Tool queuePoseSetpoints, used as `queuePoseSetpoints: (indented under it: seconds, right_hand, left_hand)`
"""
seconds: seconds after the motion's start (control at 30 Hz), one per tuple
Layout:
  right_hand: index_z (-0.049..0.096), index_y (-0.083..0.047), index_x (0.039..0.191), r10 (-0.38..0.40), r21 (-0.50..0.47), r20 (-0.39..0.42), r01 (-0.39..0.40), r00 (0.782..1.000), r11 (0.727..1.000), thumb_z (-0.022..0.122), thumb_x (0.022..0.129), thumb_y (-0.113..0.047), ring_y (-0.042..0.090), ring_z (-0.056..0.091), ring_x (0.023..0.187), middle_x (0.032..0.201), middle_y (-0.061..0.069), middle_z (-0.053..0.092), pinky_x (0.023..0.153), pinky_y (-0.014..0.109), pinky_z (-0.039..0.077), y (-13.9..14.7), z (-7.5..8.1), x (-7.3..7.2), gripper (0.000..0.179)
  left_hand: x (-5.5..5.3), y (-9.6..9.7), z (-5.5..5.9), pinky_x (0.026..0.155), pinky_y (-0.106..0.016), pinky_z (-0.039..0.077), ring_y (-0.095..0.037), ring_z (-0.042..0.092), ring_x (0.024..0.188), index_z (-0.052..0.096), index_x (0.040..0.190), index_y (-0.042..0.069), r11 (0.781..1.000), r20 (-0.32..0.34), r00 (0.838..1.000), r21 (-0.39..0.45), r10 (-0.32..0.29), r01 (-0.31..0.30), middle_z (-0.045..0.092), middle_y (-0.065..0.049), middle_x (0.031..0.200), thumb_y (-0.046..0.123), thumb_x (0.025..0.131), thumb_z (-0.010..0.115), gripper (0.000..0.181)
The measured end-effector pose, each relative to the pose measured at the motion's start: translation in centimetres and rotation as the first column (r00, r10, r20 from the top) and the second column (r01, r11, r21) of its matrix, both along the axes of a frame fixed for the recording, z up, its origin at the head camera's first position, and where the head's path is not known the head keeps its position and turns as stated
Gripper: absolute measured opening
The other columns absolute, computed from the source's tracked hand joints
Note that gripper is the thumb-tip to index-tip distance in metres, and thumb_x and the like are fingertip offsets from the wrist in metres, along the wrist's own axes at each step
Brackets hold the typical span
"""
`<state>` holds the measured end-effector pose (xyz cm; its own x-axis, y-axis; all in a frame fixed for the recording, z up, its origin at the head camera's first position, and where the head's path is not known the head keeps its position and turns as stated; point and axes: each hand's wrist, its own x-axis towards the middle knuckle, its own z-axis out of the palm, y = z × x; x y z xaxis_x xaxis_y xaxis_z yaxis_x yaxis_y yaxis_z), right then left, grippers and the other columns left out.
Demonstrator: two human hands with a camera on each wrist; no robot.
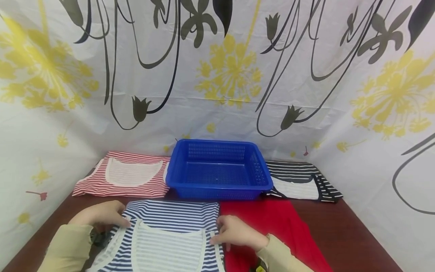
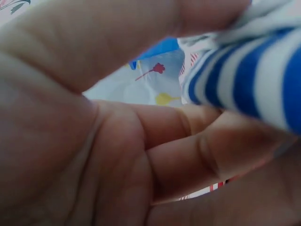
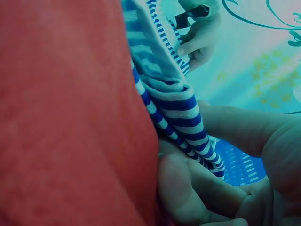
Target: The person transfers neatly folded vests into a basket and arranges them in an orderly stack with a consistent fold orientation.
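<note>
A navy-and-white striped shirt (image 1: 173, 213) with a wide white-trimmed neckline spreads out in front of me. My left hand (image 1: 102, 214) pinches its left side near the shoulder, thumb above and fingers beneath. In the left wrist view the striped fabric (image 2: 263, 75) shows between thumb and fingers. On the opposite side, my right hand (image 1: 238, 232) pinches the matching edge. The right wrist view has a folded striped edge (image 3: 181, 113) between that thumb and the fingers. A red garment (image 1: 272, 217) lies beside the shirt, under the right hand.
Behind the shirt stands a blue plastic basket (image 1: 217, 186) with slotted walls. To its left lies a red-and-white striped garment (image 1: 90, 185), to its right a black-and-white striped one (image 1: 293, 170). A patterned white curtain (image 1: 231, 121) closes off the back of the dark brown table (image 1: 340, 234).
</note>
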<state>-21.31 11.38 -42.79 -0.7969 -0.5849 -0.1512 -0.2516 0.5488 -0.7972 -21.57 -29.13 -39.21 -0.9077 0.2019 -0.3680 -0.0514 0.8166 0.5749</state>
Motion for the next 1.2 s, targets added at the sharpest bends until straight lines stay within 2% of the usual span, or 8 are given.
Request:
queuePoseSetpoints:
  seconds: [0.13, 0.33, 0.57, 0.77, 1.0, 1.2]
  right_hand:
    - [0.056, -0.009, 0.079, 0.004, 0.014, -0.028, -0.003, 1.000, 1.000, 0.080, 0.077, -0.019, 0.014, 0.055, 0.040, 0.057, 0.001, 0.056, 0.041, 0.024, 0.045, 0.0, 0.0, -0.1, 0.026]
    - [0.054, -0.011, 0.080, -0.002, 0.036, -0.040, 0.003, 0.999, 0.999, 0.078, 0.078, -0.019, 0.016, 0.057, 0.041, 0.054, 0.001, 0.056, 0.042, 0.023, 0.042, 0.1, 0.1, 0.0, 0.026]
    - [0.052, -0.011, 0.080, 0.003, 0.030, -0.056, -0.001, 0.998, 1.000, 0.077, 0.080, -0.019, 0.017, 0.059, 0.044, 0.052, 0.001, 0.056, 0.043, 0.022, 0.040, 0.2, 1.0, 0.1, 0.026]
    - [0.055, -0.009, 0.083, 0.011, 0.023, -0.059, -0.009, 0.998, 1.000, 0.076, 0.082, -0.018, 0.018, 0.060, 0.047, 0.055, 0.001, 0.059, 0.044, 0.023, 0.041, 0.2, 1.7, -0.2, 0.023]
    - [0.055, -0.006, 0.090, -0.002, 0.007, -0.088, 0.003, 0.996, 1.000, 0.076, 0.082, -0.018, 0.018, 0.061, 0.050, 0.059, -0.001, 0.061, 0.048, 0.027, 0.049, 0.7, 3.0, -0.1, 0.026]
    - [0.058, -0.004, 0.097, -0.023, 0.022, -0.086, 0.025, 0.996, 0.999, 0.077, 0.081, -0.018, 0.017, 0.060, 0.052, 0.063, -0.001, 0.062, 0.050, 0.030, 0.052, 0.8, 4.3, 0.6, 0.028]
  left_hand:
    - [0.1, 0.0, 0.1, 0.060, -0.044, 0.050, -0.025, 0.058, 0.074, 0.064, 0.106, -0.001, 0.998, 0.006, 1.000, 0.065, -0.022, 0.022, 0.063, -0.007, 0.088, 0.016, 0.076, 0.074, 0.036]
    - [0.2, -0.3, 0.5, 0.071, -0.040, 0.050, -0.022, 0.058, 0.079, 0.064, 0.107, -0.004, 0.986, -0.052, 0.993, 0.126, -0.107, 0.113, 0.065, -0.006, 0.091, 0.011, 0.075, 0.073, 0.037]
    - [0.6, -0.3, 1.6, 0.079, -0.052, 0.052, -0.027, 0.060, 0.092, 0.055, 0.123, -0.008, 0.984, -0.048, 0.995, 0.152, -0.086, 0.092, 0.064, -0.012, 0.107, 0.015, 0.080, 0.075, 0.053]
    - [0.5, -0.3, 2.0, 0.089, -0.057, 0.047, -0.031, 0.059, 0.102, 0.051, 0.127, -0.011, 0.975, -0.129, 0.982, 0.151, -0.141, 0.160, 0.062, -0.016, 0.115, 0.018, 0.080, 0.075, 0.060]
    - [0.8, -0.1, 2.9, 0.093, -0.059, 0.044, -0.040, 0.056, 0.112, 0.042, 0.135, -0.015, 0.980, -0.175, 0.974, 0.114, -0.145, 0.166, 0.057, -0.025, 0.126, 0.024, 0.082, 0.075, 0.073]
    - [1.2, 0.1, 3.5, 0.096, -0.059, 0.042, -0.037, 0.055, 0.115, 0.041, 0.138, -0.012, 0.970, -0.191, 0.969, 0.157, -0.157, 0.188, 0.058, -0.021, 0.127, 0.027, 0.083, 0.075, 0.076]
